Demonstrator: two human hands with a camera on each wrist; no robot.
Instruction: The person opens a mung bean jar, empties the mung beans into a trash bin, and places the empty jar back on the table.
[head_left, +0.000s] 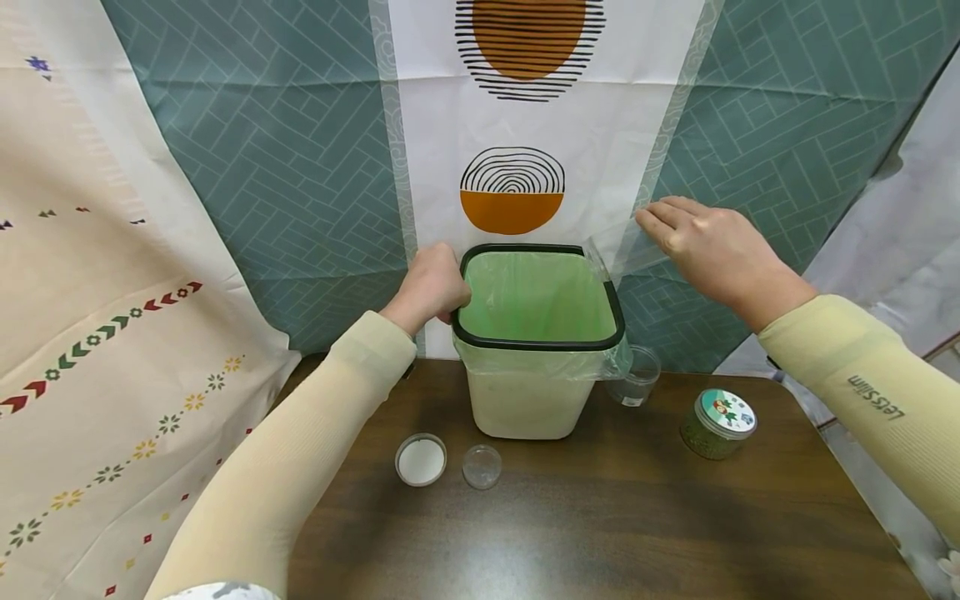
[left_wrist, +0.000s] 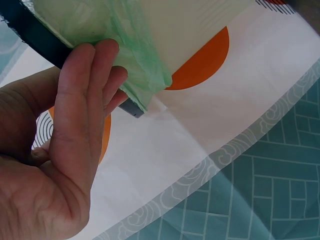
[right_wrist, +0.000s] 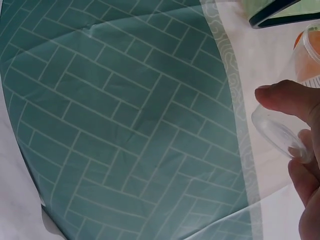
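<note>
gripping the bin (head_left: 522, 408) at its left rim, the left hand (head_left: 429, 287) had its fingers against the overhanging green liner (head_left: 536, 296); the right hand (head_left: 712, 246) pinched a clear container (right_wrist: 274, 132) between thumb and fingers, tilted, mouth over the bin's back right corner. bin stood upright on the dark wood table (head_left: 615, 517), near the patterned curtain (head_left: 315, 167). likely trouble: smooth plastic in a light pinch near the base could slip and drop into the bin or down its outside. mouth sat close to the rim, so a small drift outward would probably make anything inside miss; contents too see-through to tell. a hard pull by the left hand might tip the bin or drag the liner loose, since its edge was only folded over. a shove to the right could knock the clear cup (head_left: 641, 367) just beside the bin; the green-lidded jar (head_left: 718, 423) was farther off, safer. looks: bin pale cream, narrowing toward the bottom, rounded corners, black rim band; liner thin, translucent, wrinkled, bunched at the right side. held container colourless, round, glossy, hard to make out against the curtain.
</note>
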